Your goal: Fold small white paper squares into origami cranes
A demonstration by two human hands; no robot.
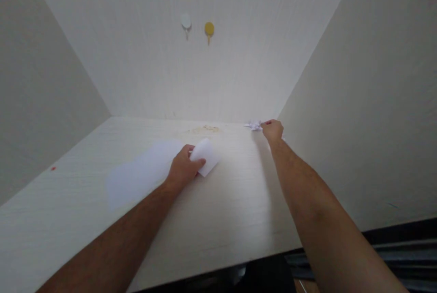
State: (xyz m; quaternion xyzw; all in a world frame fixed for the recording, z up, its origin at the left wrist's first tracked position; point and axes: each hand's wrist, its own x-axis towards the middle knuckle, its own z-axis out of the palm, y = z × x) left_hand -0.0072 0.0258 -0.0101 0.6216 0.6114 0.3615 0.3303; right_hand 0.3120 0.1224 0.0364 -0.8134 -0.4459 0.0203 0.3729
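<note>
My left hand (pixel 184 164) grips a folded sheet of white paper (pixel 206 154), its thumb on top, just above the pale board surface (pixel 218 220). Near the back right corner, my right hand (pixel 272 130) pinches a small crumpled piece of white paper (pixel 254 125) close to the back wall. Between the two, a patch of light brown crumbs (pixel 206 128) lies along the rear edge of the surface. A flat white sheet (pixel 139 174) rests to the left of my left hand, partly behind it.
Pale panels close in the surface at the left, right and back. On the back wall (pixel 153 70) are a white round hook (pixel 186 21) and a yellow one (pixel 209 29). A red spot (pixel 53 169) marks the left side. Dark items show below the front edge.
</note>
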